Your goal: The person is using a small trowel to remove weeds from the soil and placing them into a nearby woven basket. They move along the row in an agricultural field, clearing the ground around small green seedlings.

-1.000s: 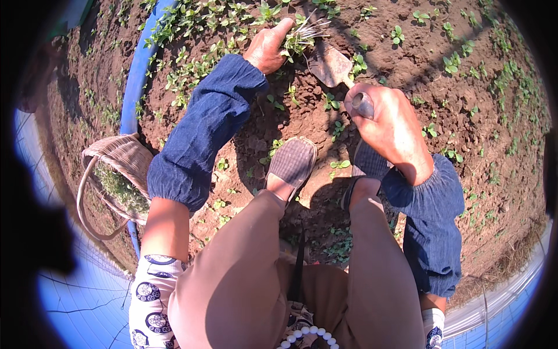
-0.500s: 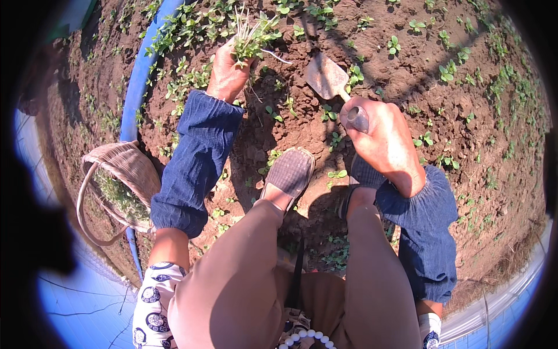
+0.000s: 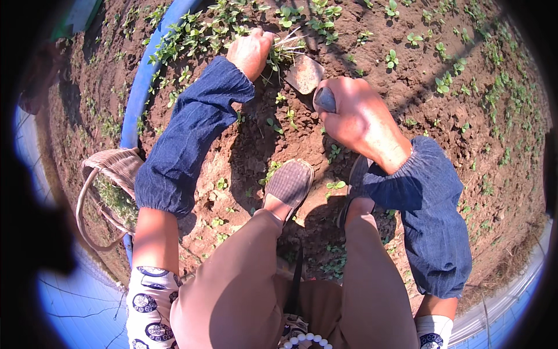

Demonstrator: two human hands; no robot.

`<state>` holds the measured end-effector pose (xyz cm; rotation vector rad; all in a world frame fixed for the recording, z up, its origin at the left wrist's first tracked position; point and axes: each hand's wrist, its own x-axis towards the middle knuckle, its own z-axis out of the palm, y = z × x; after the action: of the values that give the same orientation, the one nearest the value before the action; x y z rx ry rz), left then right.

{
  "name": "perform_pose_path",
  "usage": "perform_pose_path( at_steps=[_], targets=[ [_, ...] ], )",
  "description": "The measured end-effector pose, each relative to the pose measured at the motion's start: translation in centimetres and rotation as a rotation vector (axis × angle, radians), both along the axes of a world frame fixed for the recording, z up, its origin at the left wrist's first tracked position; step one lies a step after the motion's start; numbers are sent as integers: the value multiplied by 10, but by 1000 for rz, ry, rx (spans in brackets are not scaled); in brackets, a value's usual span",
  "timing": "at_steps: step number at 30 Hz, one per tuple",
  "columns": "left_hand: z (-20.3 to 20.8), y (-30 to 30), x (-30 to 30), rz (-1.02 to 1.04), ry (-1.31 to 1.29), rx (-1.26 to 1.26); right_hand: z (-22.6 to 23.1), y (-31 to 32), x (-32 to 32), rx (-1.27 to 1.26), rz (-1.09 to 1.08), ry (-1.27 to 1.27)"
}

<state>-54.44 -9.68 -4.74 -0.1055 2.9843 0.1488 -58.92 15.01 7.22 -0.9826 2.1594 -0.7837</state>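
Observation:
My left hand (image 3: 251,53) is closed around a bunch of green seedlings (image 3: 283,49), whose pale roots stick out to the right. It is low over the soil, among leafy plants. In my right hand (image 3: 361,113) is a hand trowel (image 3: 306,74); the rounded end of its handle shows at the thumb side. The trowel's dirt-smeared metal blade points up and left, close beside the bunch. I cannot tell how deep its tip is in the soil.
A wicker basket (image 3: 119,168) holding cut greens stands at my left. A blue hose (image 3: 139,87) runs along the left side. Small green seedlings (image 3: 444,81) grow across the brown soil. My feet in dark shoes (image 3: 290,183) are below my hands.
My left hand has moved right and turned, so the bunch's roots now point right. My right hand has moved up and left, carrying the trowel blade toward the bunch.

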Motion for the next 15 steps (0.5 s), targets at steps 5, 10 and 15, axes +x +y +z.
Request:
perform_pose_path(
  at_steps=[5, 10, 15],
  targets=[
    [-21, -25, -11, 191, -6, 319, -16, -30, -9, 124, -40, -23],
    [-20, -16, -16, 232, 45, 309, -49, -59, -9, -92, -81, 168],
    [-18, -10, -18, 319, -7, 396, -40, -72, -8, 89, -191, -40]
  ],
)
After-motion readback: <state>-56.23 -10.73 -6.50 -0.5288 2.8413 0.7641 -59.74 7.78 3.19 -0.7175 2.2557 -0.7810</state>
